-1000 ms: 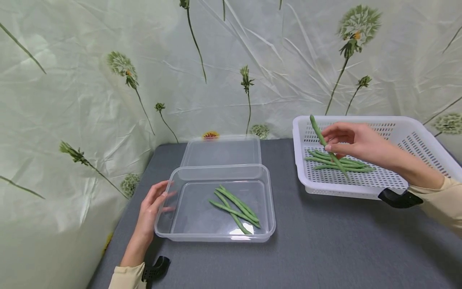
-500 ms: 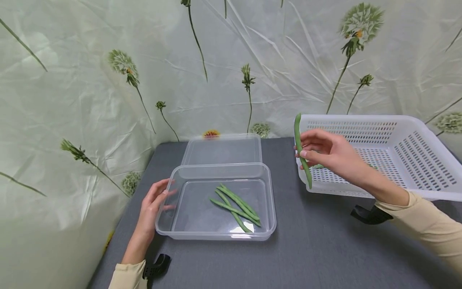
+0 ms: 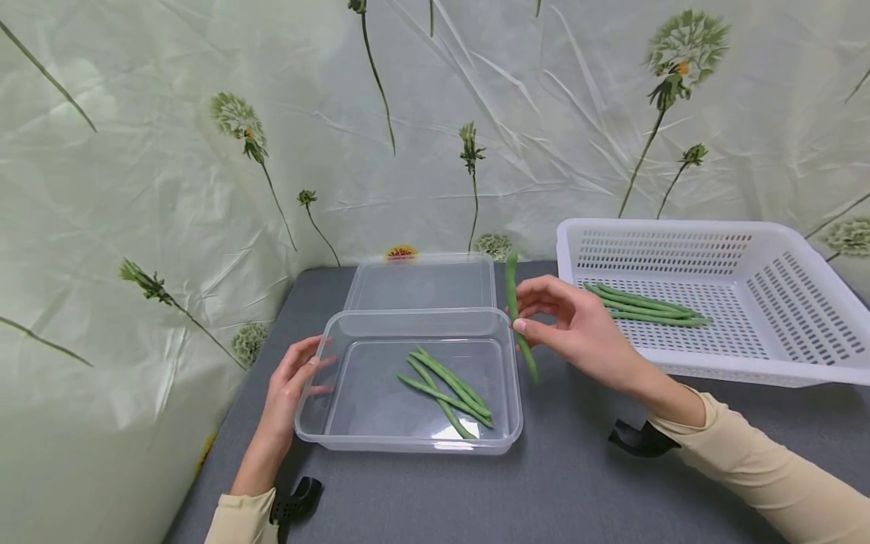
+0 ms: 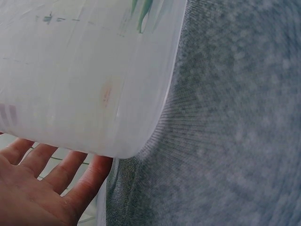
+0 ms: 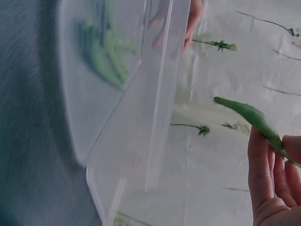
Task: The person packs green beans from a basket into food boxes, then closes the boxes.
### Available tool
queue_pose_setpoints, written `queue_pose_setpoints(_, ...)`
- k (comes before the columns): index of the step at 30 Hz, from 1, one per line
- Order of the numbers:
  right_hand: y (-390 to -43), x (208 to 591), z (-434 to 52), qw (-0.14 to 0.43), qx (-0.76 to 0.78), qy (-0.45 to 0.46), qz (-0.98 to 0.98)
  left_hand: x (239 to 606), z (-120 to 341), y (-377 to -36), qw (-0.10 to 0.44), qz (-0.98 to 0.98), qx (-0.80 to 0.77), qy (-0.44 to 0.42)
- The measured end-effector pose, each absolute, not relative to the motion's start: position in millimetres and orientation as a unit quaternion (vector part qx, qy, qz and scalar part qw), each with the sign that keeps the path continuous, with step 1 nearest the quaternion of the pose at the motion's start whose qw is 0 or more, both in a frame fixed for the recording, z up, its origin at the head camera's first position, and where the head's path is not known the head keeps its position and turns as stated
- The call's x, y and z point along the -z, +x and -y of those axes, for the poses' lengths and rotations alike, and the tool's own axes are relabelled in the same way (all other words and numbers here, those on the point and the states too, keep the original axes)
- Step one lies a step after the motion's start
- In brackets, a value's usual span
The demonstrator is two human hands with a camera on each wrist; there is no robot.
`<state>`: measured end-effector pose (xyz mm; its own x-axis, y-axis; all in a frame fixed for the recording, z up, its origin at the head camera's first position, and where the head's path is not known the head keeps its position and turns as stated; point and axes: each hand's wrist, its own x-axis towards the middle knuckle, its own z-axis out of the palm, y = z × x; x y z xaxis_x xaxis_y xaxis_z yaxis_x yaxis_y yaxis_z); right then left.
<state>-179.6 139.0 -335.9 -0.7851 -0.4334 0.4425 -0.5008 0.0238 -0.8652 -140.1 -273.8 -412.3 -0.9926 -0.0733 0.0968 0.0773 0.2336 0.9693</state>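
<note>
In the head view my right hand [image 3: 578,329] pinches one green bean [image 3: 513,291] between thumb and fingers. The bean stands nearly upright, just right of a clear plastic container [image 3: 408,446]. Several green beans [image 3: 442,389] lie crossed in the container's right half. My left hand [image 3: 282,400] rests against the container's left side. In the left wrist view, its fingers [image 4: 89,181] reach out fairly straight to the container wall. The right wrist view shows the pinched bean [image 5: 251,115] close up, with the container [image 5: 117,136] beyond it.
A white perforated basket [image 3: 816,325] stands at the right, with several green beans [image 3: 646,306] in its left part. Behind the container lies a clear lid [image 3: 424,279]. A flower-printed sheet [image 3: 544,136] rises along the back of the grey table [image 3: 544,491].
Holding the bean, my right hand has moved left and down from above the basket to the container's right edge. The left hand and the container stay put.
</note>
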Motion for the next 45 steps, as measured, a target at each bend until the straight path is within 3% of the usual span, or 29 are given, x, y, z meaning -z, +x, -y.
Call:
queue_pose_setpoints(5,-172,350,-116,0.024,-0.636,0.339,0.693,413,274,-141,0.062,0.783,0.619,-0.002)
queue_pose_setpoints(13,-163,374,-79,-0.033,-0.614,0.355,0.705,414,274,-141,0.061,0.78,0.623,-0.004)
queue_pose_setpoints(27,-168,377,-67,-0.107,-0.451,0.375,0.803,411,274,-141,0.062,0.785,0.616,0.002)
queue_pose_setpoints(45,-162,385,-68,-0.054,-0.509,0.384,0.768,410,272,-140,0.061,0.78,0.623,-0.003)
